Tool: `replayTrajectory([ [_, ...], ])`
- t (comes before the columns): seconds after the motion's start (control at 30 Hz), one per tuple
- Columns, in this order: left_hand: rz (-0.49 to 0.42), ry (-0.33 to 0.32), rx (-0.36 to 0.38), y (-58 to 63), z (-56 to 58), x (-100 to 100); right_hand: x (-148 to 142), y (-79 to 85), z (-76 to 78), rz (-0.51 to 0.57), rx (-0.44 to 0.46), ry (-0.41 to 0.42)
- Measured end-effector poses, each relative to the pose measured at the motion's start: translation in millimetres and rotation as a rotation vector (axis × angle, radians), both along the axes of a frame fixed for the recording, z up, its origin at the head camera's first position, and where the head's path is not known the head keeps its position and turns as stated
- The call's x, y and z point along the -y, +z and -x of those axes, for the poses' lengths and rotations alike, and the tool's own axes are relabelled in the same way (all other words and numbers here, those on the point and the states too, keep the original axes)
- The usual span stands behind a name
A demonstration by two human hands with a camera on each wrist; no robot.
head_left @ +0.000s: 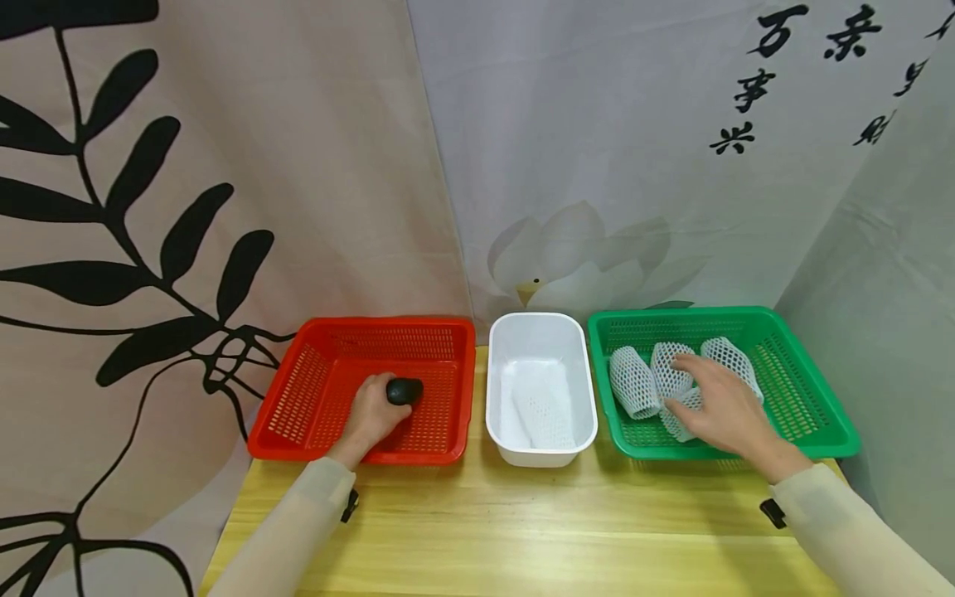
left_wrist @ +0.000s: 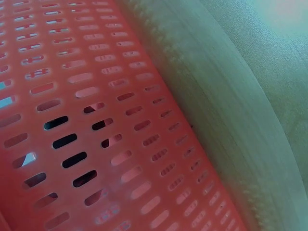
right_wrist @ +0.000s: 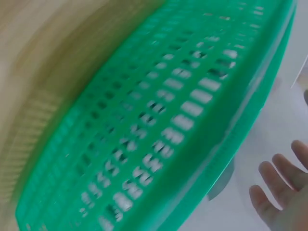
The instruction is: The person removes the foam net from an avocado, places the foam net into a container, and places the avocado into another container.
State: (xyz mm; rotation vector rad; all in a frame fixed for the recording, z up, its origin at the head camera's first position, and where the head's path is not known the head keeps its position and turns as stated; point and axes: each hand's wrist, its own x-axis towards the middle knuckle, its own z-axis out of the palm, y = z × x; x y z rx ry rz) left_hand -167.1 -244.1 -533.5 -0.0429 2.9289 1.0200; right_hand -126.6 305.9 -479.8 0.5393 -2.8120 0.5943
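Over the red basket (head_left: 438, 452), my left hand (head_left: 370, 419) grips a dark avocado-shaped object (head_left: 405, 390), its rounded end sticking out to the right. My right hand (head_left: 719, 406) is above the green basket (head_left: 802, 373), thumb and fingers spread apart and nothing held; the right wrist view also shows its parted fingers (right_wrist: 276, 185). Beneath and around that hand lie several white foam net sleeves (head_left: 633, 383). Another white foam net (head_left: 543, 414) rests in the white tub (head_left: 503, 365) between the baskets. The left wrist view does not show the left hand, only dark patches through the slots.
All three containers stand side by side toward the back of a wooden table (head_left: 522, 531). Behind them hangs a printed cloth (head_left: 358, 166) with leaves, a flower and characters. A pale cloth side (head_left: 888, 332) rises to the right of the green basket.
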Motion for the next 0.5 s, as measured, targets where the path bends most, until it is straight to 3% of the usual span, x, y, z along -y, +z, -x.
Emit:
replayTrajectory([
  [0.33,0.009,0.002,0.042,-0.7,0.7,1.1,-27.7,-7.1,5.6,-0.060,0.245,-0.021],
  [0.5,0.018,-0.007,0.052,-3.5,1.8,2.9,-36.8,-13.0,11.2,-0.059,0.309,-0.012],
])
